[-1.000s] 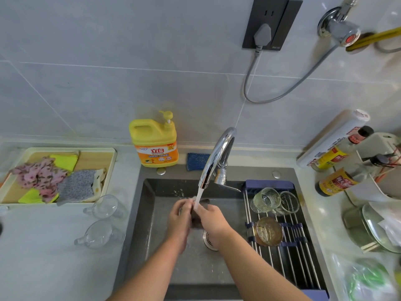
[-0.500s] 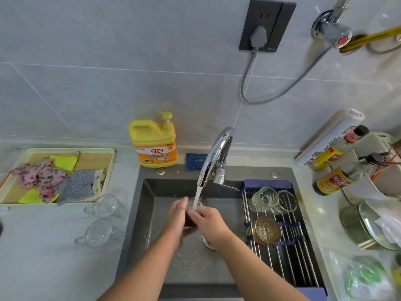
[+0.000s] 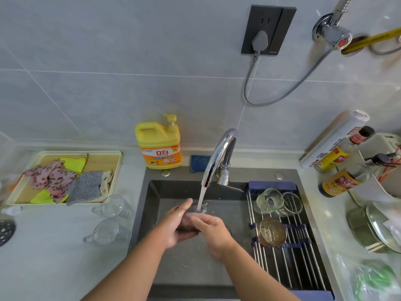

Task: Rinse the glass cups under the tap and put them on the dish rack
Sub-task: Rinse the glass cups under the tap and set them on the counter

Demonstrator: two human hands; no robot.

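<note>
Over the sink (image 3: pixel 152 213), my left hand (image 3: pixel 176 224) and my right hand (image 3: pixel 213 232) hold a glass cup (image 3: pixel 198 211) between them under the running tap (image 3: pixel 218 157). Water falls into the cup, which is mostly hidden by my fingers. Two clear glass cups lie on their sides on the counter left of the sink, one further back (image 3: pixel 112 206) and one nearer (image 3: pixel 107 232). On the dish rack (image 3: pixel 303 268) across the sink's right side lie two clear cups (image 3: pixel 270 200) (image 3: pixel 291 203) and an amber one (image 3: pixel 272 231).
A yellow detergent bottle (image 3: pixel 159 144) and a blue sponge (image 3: pixel 198 162) stand behind the sink. A tray with cloths (image 3: pixel 118 157) sits at the left. Sauce bottles (image 3: pixel 340 181), a roll and pot lids (image 3: pixel 379 231) crowd the right counter.
Both hands stayed under the tap with the cup and turned it slightly; the left hand's fingers straightened upward along the cup. Water keeps running.
</note>
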